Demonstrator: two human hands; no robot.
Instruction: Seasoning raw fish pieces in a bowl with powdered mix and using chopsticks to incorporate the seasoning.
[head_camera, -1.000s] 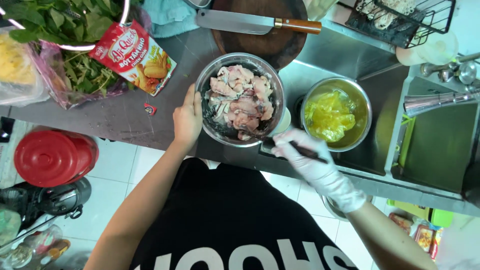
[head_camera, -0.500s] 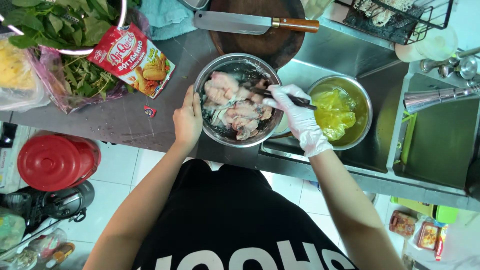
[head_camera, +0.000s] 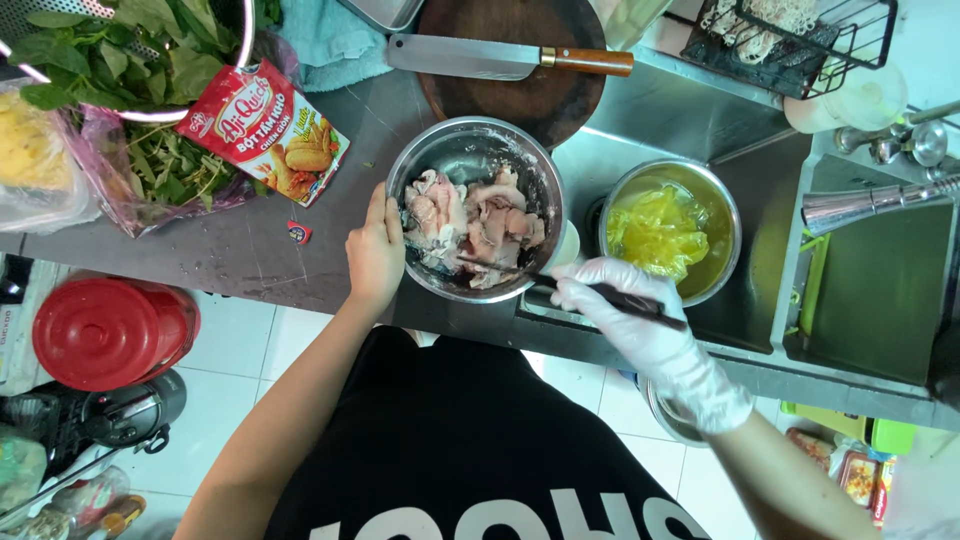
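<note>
A steel bowl (head_camera: 462, 152) of pale raw meat pieces (head_camera: 470, 225) stands on the grey counter in front of me. My left hand (head_camera: 375, 250), bare, grips the bowl's left rim. My right hand (head_camera: 625, 312), in a thin white glove, is at the bowl's lower right and holds dark chopsticks (head_camera: 600, 293) whose tips reach into the meat. The glove covers part of the chopsticks.
A second steel bowl (head_camera: 722, 205) with yellow liquid sits in the sink to the right. Behind lie a cleaver (head_camera: 500, 58) on a round wooden board (head_camera: 530, 100), a red packet (head_camera: 265, 130), greens in a colander (head_camera: 120, 55) and a faucet (head_camera: 870, 200). A red lid (head_camera: 110, 330) sits below.
My right hand has moved from above the bowl's right side down to its lower right rim, drawing the chopsticks through the meat. The left hand has stayed on the rim.
</note>
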